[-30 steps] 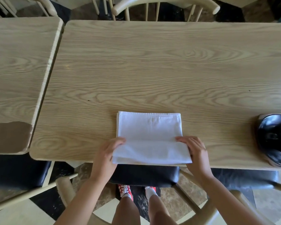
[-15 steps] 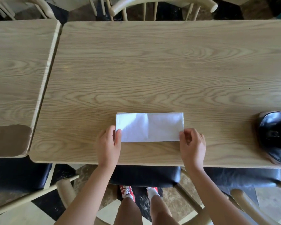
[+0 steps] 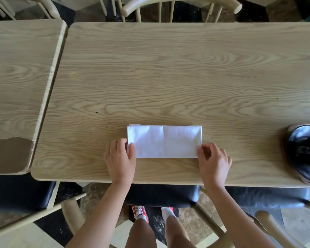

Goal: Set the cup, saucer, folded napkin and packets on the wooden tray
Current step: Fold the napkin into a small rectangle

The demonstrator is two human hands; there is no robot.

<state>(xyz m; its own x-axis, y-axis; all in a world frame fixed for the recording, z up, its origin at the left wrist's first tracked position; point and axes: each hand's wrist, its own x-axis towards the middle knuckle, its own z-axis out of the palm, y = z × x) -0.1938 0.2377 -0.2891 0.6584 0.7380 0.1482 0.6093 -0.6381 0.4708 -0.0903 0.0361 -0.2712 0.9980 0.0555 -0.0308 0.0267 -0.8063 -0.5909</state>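
The napkin (image 3: 164, 141) lay near the front edge of the bench (image 3: 168, 77), now a narrow strip after being folded in half a second earlier. The left hand (image 3: 120, 158) pinched its left end; the right hand (image 3: 213, 159) pinched its right end. Judging by this, tray placement remained.

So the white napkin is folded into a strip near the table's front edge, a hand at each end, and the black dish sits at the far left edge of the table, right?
Not quite. The head view shows the black dish at the table's right edge, not the left. The rest stands: the white napkin is a folded strip near the front edge, left hand and right hand at its ends.
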